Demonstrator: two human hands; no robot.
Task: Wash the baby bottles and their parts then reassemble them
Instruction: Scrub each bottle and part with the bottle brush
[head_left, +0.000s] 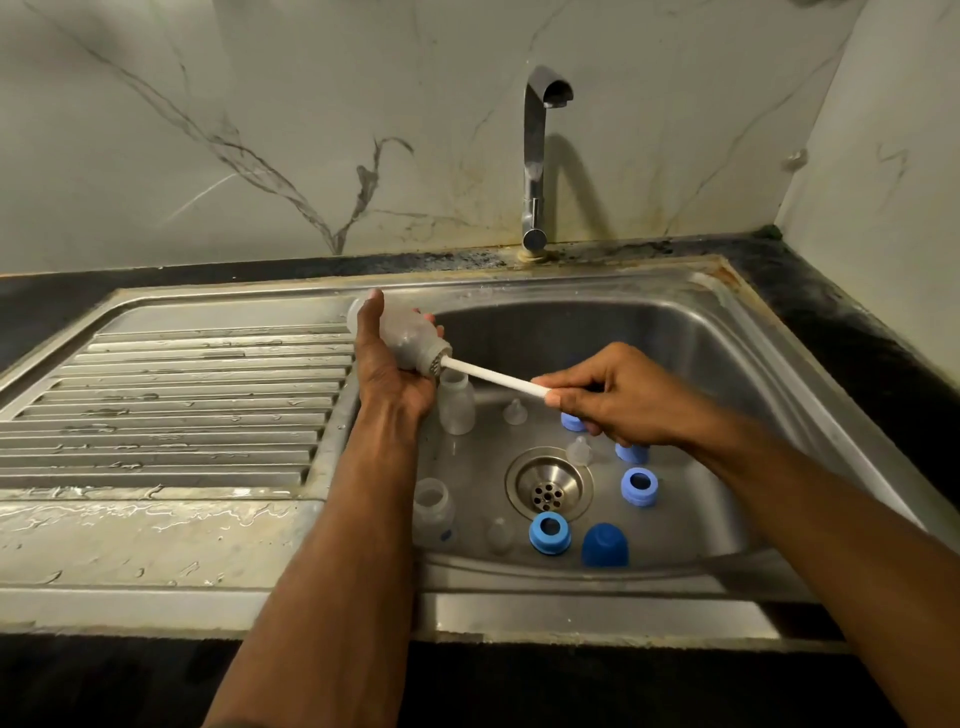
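Note:
My left hand (387, 371) grips a clear baby bottle (402, 338) held on its side above the sink's left edge, mouth pointing right. My right hand (618, 397) holds the white handle of a bottle brush (493, 378), whose bristle end is inside the bottle's neck. In the steel sink (727, 332) stand two more clear bottles (457, 402) (434, 512). Clear teats (515, 412) (580, 451) (500, 535), blue screw rings (549, 531) (639, 486) and a dark blue cap (604, 544) lie around the drain (549, 486).
A chrome tap (537, 156) stands behind the basin, with no water running. A wet ribbed draining board (182, 405) lies to the left. More blue parts (631, 452) sit partly hidden under my right hand. Marble walls close the back and right.

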